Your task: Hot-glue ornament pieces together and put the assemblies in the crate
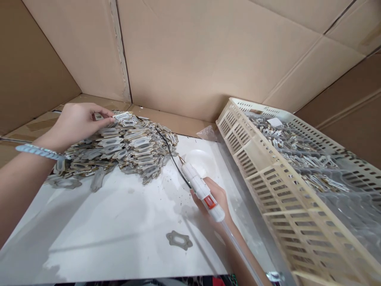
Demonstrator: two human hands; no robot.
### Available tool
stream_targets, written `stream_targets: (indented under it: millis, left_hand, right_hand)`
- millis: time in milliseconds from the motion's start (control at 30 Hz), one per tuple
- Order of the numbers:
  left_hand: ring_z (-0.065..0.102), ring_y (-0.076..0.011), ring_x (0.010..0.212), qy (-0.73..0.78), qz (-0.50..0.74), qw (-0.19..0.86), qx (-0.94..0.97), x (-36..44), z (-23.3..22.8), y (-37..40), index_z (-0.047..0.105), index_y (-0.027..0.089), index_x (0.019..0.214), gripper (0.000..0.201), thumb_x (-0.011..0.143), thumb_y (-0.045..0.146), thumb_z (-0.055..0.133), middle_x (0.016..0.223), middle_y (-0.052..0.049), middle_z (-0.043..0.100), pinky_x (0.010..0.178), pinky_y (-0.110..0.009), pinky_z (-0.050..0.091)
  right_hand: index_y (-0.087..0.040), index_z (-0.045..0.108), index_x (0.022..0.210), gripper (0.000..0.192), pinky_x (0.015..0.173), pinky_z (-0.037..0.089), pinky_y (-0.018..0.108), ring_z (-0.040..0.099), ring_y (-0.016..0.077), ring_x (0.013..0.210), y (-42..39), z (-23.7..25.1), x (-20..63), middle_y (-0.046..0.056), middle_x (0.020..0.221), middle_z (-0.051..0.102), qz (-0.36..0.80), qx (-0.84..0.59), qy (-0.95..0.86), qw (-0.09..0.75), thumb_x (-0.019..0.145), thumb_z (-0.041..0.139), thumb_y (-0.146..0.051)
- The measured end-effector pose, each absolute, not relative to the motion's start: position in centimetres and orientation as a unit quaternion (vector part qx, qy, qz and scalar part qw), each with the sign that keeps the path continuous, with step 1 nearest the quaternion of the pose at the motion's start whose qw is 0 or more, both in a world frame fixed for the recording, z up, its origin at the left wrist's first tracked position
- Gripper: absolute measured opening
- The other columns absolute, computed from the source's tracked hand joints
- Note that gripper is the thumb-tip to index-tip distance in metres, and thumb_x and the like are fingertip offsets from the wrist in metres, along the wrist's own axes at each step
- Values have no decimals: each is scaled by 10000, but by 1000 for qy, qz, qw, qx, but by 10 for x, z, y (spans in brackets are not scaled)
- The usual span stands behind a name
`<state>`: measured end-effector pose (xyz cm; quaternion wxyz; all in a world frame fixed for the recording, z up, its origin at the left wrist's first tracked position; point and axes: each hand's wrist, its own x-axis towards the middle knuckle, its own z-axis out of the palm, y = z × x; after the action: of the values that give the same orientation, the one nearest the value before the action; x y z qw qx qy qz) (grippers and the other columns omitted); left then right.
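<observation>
My left hand (76, 121) is at the upper left of the heap, thumb and fingertips pinched on the edge of a small flat plate with white outlines (122, 116). Below and beside it spreads a large heap of grey, frame-shaped plates (139, 145), many stacked flat. My right hand (219, 194) is wrapped round a white hot glue gun (193, 176) with a red-orange window. Its brass nozzle points up and left toward the heap, and a clear glue stick (241, 250) extends from its back. One loose grey plate (179, 240) lies alone on the white tabletop (119, 222).
A cream plastic crate (253, 167) on the right holds clear trays (342, 214) with rows of small white-and-gold pieces. A black cord (171, 153) runs from the glue gun to the heap. A white round dish (204, 159) lies behind the gun. Cardboard walls (184, 59) enclose the table.
</observation>
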<state>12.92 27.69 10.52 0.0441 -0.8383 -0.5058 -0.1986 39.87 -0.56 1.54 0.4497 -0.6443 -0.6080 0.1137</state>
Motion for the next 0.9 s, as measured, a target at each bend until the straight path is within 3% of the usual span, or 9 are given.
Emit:
stream_targets:
  millis: [167,333,533,667,767,900]
  left_hand:
    - [585,-323,1130,-516,-189,112,-828,123,100,271,685,156,1146,694,897,583,199,1155,-113,652,847,-409,450]
    - [616,-357,1063,-516,-151,133,-833,117,92,271,696,128,1162,693,913,502,168,1115,-144,659,860,-485,462]
    - [615,-301,1079,-522,-173,133,-824,124,100,272,681,156,1197,609,907,463,243,1151,-95,638,826,-405,484]
    - [602,-265,1106,-497,-134,111,-850,144,112,279,716,211,1135,483,894,486,401,1167,-50,601,885,-363,475]
    - [603,-289,1087,-486,-78,94,-866,159,117,287,744,234,1086,382,854,464,547,1180,-48,581,924,-396,470]
    - [601,-315,1077,-486,-33,82,-870,171,120,292,760,230,1061,336,845,439,609,1158,-73,584,976,-458,454]
  right_hand:
    - [-217,470,649,212,529,358,221,511,120,568,-4,15,398,-24,659,518,87,-645,-618,441,832,578,-222]
    - [-215,473,654,210,515,353,209,506,113,554,-3,15,399,-26,648,516,69,-645,-620,442,838,574,-214]
    - [-212,481,664,194,522,359,207,511,114,563,-4,16,398,-21,657,526,67,-641,-625,440,833,574,-191]
    - [-213,480,665,190,518,353,208,502,114,560,-3,16,398,-22,656,522,65,-642,-624,440,830,570,-185]
    - [-217,472,667,181,518,350,213,497,116,557,-4,17,398,-24,656,517,66,-644,-623,438,818,561,-173]
    - [-221,473,676,152,528,353,214,507,119,572,-4,15,398,-27,670,517,78,-642,-621,443,774,550,-134]
